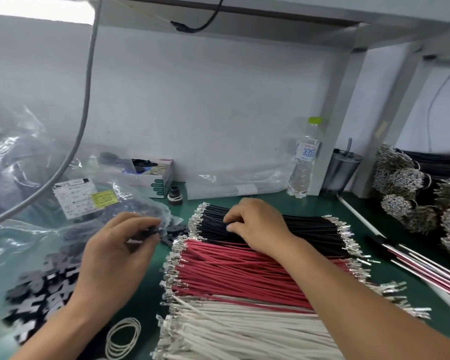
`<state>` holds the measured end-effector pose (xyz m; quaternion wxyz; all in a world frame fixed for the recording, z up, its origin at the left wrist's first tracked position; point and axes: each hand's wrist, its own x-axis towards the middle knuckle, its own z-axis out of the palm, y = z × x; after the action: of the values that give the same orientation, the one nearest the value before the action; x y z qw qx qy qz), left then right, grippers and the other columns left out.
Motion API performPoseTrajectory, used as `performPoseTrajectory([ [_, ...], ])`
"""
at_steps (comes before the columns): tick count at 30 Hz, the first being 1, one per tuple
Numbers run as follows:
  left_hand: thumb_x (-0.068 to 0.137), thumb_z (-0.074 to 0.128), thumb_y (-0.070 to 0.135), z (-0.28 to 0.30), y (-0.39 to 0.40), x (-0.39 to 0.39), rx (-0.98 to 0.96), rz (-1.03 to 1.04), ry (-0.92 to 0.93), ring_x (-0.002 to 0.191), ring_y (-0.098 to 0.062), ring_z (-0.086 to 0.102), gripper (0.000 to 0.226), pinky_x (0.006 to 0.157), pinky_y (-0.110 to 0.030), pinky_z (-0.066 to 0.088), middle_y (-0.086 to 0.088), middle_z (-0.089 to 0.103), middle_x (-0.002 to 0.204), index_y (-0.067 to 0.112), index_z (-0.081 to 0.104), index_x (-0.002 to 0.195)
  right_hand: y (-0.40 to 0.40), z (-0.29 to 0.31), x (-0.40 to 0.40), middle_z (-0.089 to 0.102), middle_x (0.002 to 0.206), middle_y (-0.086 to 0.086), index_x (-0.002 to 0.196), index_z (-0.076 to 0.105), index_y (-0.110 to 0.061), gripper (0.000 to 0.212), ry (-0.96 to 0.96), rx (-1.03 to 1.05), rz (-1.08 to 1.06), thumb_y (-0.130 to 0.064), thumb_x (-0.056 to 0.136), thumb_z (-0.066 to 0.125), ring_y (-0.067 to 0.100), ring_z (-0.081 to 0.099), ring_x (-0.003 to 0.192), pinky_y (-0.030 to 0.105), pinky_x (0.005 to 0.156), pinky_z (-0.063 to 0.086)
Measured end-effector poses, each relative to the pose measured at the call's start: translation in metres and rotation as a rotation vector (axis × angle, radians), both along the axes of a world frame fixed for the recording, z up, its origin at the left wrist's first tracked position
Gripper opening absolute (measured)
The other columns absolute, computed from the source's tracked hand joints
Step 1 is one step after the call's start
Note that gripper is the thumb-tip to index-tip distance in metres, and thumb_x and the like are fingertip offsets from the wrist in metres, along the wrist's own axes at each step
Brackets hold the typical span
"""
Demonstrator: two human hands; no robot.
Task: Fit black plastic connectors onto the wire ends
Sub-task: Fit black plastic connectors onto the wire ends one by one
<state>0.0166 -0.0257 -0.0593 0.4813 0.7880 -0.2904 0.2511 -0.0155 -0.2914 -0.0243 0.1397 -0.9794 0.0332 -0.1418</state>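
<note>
Crowding the green counter (320, 206), bundles of black wires (307, 227), red wires (231, 271) and white wires (244, 331) leave bare surface only at the far edge. The left hand (115, 253) pinches a black plastic connector (151, 232). The right hand (255, 224), fingers curled, picks at the black wires.
</note>
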Motion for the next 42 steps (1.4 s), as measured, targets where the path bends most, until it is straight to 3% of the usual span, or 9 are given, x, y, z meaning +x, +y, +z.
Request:
performPoseTrajectory([
  [3, 0.079, 0.083, -0.002, 0.002, -0.002, -0.002, 0.001, 0.003, 0.001, 0.084, 0.000, 0.070, 0.032, 0.074, -0.009, 0.054, 0.019, 0.070, 0.099, 0.019, 0.080, 0.102, -0.004, -0.002, 0.003, 0.063, 0.094, -0.019, 0.092, 0.074, -0.035, 0.009, -0.046, -0.004, -0.037, -0.030, 0.093, 0.067, 0.007, 0.061, 0.095, 0.026, 0.073, 0.039],
  [8, 0.079, 0.083, -0.001, 0.004, -0.003, -0.007, 0.031, -0.002, 0.019, 0.086, 0.000, 0.069, 0.032, 0.075, -0.009, 0.055, 0.022, 0.070, 0.098, 0.020, 0.080, 0.103, -0.005, -0.004, 0.007, 0.064, 0.106, -0.015, 0.113, 0.069, -0.035, 0.020, 0.013, 0.014, -0.044, -0.031, 0.094, 0.066, 0.009, 0.061, 0.096, 0.028, 0.077, 0.044],
  [14, 0.080, 0.082, -0.001, 0.008, -0.003, -0.009, 0.032, 0.009, 0.026, 0.086, 0.001, 0.068, 0.031, 0.074, -0.009, 0.054, 0.022, 0.070, 0.097, 0.020, 0.080, 0.103, -0.005, 0.006, 0.009, 0.067, 0.101, -0.017, 0.097, 0.072, -0.034, 0.014, -0.019, -0.046, -0.089, -0.023, 0.095, 0.064, 0.008, 0.064, 0.095, 0.025, 0.069, 0.039],
  [21, 0.081, 0.083, 0.001, 0.009, -0.005, -0.008, -0.074, 0.024, 0.098, 0.083, -0.003, 0.070, 0.027, 0.074, -0.019, 0.057, 0.016, 0.074, 0.094, 0.021, 0.082, 0.098, -0.014, 0.034, -0.003, 0.056, 0.105, -0.013, 0.116, 0.072, -0.031, 0.031, -0.063, 0.019, 0.020, -0.014, 0.101, 0.051, 0.011, 0.056, 0.099, 0.031, 0.088, 0.045],
  [24, 0.080, 0.084, 0.002, 0.009, -0.003, -0.006, -0.189, -0.010, 0.222, 0.078, -0.006, 0.074, 0.027, 0.075, -0.022, 0.059, 0.012, 0.079, 0.085, 0.024, 0.081, 0.096, -0.017, 0.047, -0.010, 0.057, 0.098, -0.017, 0.105, 0.072, -0.036, 0.023, -0.117, -0.070, -0.039, -0.032, 0.101, 0.049, 0.011, 0.057, 0.092, 0.031, 0.076, 0.044],
  [28, 0.080, 0.083, 0.001, 0.010, -0.003, -0.007, -0.245, -0.060, 0.318, 0.075, -0.010, 0.076, 0.031, 0.072, -0.020, 0.060, 0.012, 0.079, 0.083, 0.028, 0.080, 0.095, -0.018, 0.049, -0.013, 0.069, 0.096, -0.015, 0.100, 0.073, -0.034, 0.023, 0.060, -0.269, -0.043, -0.045, 0.100, 0.052, 0.012, 0.063, 0.090, 0.032, 0.076, 0.047],
  [32, 0.080, 0.083, 0.001, 0.011, -0.004, -0.009, -0.263, -0.083, 0.356, 0.079, -0.012, 0.077, 0.032, 0.074, -0.025, 0.062, 0.010, 0.080, 0.084, 0.029, 0.080, 0.095, -0.016, 0.043, -0.011, 0.063, 0.081, -0.020, 0.085, 0.068, -0.034, 0.015, 0.111, -0.032, -0.010, -0.042, 0.096, 0.062, 0.005, 0.061, 0.081, 0.028, 0.070, 0.043],
  [36, 0.079, 0.081, -0.003, 0.017, -0.004, -0.012, -0.340, -0.168, 0.446, 0.083, -0.022, 0.078, 0.029, 0.081, -0.042, 0.063, 0.001, 0.081, 0.085, 0.022, 0.082, 0.095, -0.014, 0.049, -0.027, 0.064, 0.089, -0.020, 0.097, 0.075, -0.035, 0.010, -0.036, 0.067, 0.052, -0.031, 0.095, 0.066, 0.001, 0.060, 0.089, 0.031, 0.084, 0.048],
  [42, 0.067, 0.083, 0.010, 0.031, -0.006, -0.025, -0.415, -0.370, 0.503, 0.089, -0.025, 0.077, 0.025, 0.081, -0.026, 0.062, -0.006, 0.081, 0.092, 0.020, 0.084, 0.089, 0.011, 0.031, -0.088, 0.058, 0.091, -0.015, 0.102, 0.074, -0.042, 0.019, -0.325, 0.127, 0.160, -0.031, 0.093, 0.061, 0.009, 0.059, 0.084, 0.019, 0.071, 0.043],
])
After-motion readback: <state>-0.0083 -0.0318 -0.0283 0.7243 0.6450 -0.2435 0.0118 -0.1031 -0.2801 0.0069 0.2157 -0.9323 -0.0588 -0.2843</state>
